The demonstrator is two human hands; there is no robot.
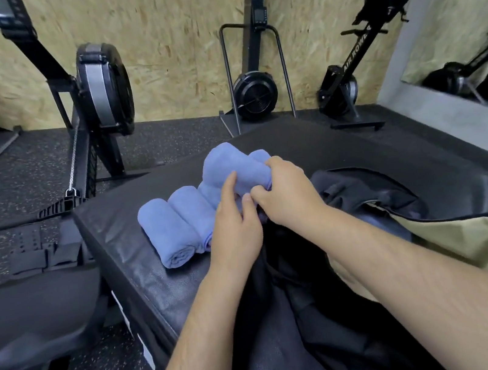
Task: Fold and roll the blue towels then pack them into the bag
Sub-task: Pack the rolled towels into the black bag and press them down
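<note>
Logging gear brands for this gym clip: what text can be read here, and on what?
"AIR ROWE", last letters unclear: white lettering on the black beam of the upright rowing machine.
White labels on the side of the padded box: too blurred to read.
Small monitor: unreadable.

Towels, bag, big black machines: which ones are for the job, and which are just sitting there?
For the job:
- towel roll, held by the left hand and right hand
- rolled towels waiting on the black pad
- black bag

Just sitting there:
- exercise machines by the wall
- mirror
</note>
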